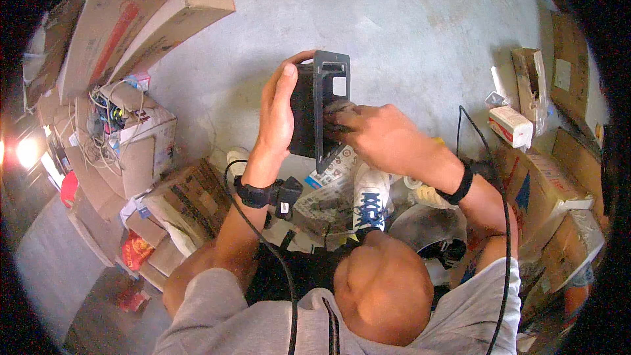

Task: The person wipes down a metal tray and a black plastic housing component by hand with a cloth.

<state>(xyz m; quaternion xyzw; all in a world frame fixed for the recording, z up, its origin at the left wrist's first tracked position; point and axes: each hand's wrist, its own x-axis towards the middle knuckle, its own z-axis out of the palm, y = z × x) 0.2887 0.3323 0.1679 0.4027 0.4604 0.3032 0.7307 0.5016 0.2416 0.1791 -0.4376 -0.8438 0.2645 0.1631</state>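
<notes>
A black rectangular housing (304, 113) with a flanged frame and a square opening is raised above the floor in front of me. My left hand (279, 108) holds it from the left side, with the thumb along its outer wall and the fingers behind it. My right hand (377, 130) reaches into the framed face from the right; its fingertips are blurred and partly hidden in the dark inside, so what they touch or grip cannot be told. Below the housing lies a printed sheet (331, 167), beside a white shoe with blue laces (370, 202).
Large cardboard boxes (204, 15) stand at the upper left, above an open carton (153, 133) with tangled cords. To the right are a wrapped white pack (511, 125), a narrow open box (530, 79) and more cartons (542, 177). Black cables (283, 261) hang near both arms.
</notes>
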